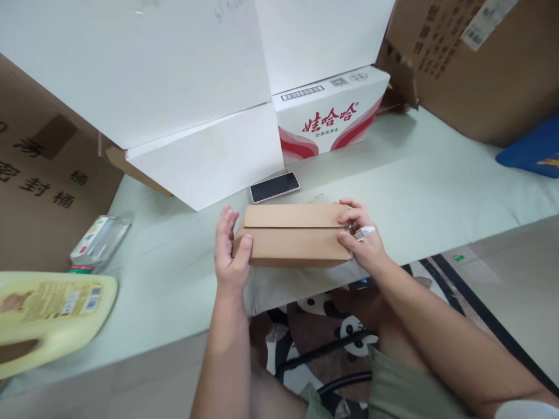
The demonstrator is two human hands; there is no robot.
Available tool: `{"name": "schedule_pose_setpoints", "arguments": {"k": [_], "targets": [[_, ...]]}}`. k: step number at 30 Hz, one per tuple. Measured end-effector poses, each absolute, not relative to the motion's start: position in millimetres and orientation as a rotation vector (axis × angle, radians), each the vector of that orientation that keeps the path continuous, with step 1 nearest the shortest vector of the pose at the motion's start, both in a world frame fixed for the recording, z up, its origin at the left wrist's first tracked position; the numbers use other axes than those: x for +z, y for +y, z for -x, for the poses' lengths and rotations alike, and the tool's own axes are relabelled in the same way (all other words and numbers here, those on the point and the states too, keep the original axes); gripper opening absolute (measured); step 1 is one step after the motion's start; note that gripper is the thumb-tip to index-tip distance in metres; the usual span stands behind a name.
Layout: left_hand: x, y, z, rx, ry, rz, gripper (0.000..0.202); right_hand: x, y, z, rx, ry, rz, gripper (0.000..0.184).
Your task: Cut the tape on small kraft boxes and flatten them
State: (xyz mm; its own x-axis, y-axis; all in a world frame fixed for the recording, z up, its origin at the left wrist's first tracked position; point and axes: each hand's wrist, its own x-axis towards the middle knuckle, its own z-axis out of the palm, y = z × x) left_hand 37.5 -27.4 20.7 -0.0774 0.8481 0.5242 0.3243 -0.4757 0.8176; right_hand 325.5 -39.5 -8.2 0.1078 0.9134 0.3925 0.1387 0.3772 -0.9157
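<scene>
A small brown cardboard box [297, 243] lies at the table's front edge, with a seam between its top flaps. My left hand [229, 250] is at its left end, the thumb pressed on the top and the fingers upright along the side. At the opposite end, my right hand [365, 241] grips the corner, thumb and fingers on the top near the seam. A small white shiny thing [364, 233] shows at the right hand's fingers; what it is I cannot make out. The inside of the box is hidden. Just behind it lies a phone [275, 187], its screen dark.
White boxes [205, 157] and a red-and-white water carton [327, 125] stand at the back. A yellow jug [56, 320] and a clear bottle [100, 241] lie left. Large cartons flank both sides, and a blue object [533, 151] sits far right on the pale tablecloth [166, 279].
</scene>
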Motion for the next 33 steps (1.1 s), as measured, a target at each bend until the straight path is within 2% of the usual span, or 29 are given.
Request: {"name": "schedule_pose_setpoints", "arguments": {"k": [2, 4, 9, 14, 20, 23, 28, 31, 33], "targets": [[25, -28, -35, 1.489, 1.282, -1.877, 0.033, -4, -40, -325, 0.711, -1.367, 1.055, 0.034], [28, -28, -31, 1.422, 1.272, -1.976, 0.028, 0, -41, -324, 0.672, -1.356, 1.034, 0.031], [30, -29, -27, 1.404, 1.274, -2.074, 0.030, 3, -42, -324, 0.666, -1.366, 1.050, 0.024], [31, -33, -25, 1.404, 1.266, -2.030, 0.033, 1, -44, -328, 0.734, -1.358, 1.017, 0.042], [35, -33, -26, 1.385, 1.264, -2.062, 0.029, 8, -43, -326, 0.729, -1.320, 1.047, 0.031], [36, -32, -26, 1.356, 1.301, -2.043, 0.030, 9, -42, -327, 0.718, -1.323, 1.092, 0.032], [26, -24, -12, 1.521, 1.390, -1.739, 0.032, -2, -42, -334, 0.677, -1.155, 1.190, 0.038], [15, -17, 1, 1.692, 1.448, -1.360, 0.035, -8, -42, -331, 0.821, -1.194, 1.320, 0.037], [9, -14, 4, 1.728, 1.485, -1.164, 0.038, -9, -42, -324, 0.945, -1.360, 1.248, 0.039]]}}
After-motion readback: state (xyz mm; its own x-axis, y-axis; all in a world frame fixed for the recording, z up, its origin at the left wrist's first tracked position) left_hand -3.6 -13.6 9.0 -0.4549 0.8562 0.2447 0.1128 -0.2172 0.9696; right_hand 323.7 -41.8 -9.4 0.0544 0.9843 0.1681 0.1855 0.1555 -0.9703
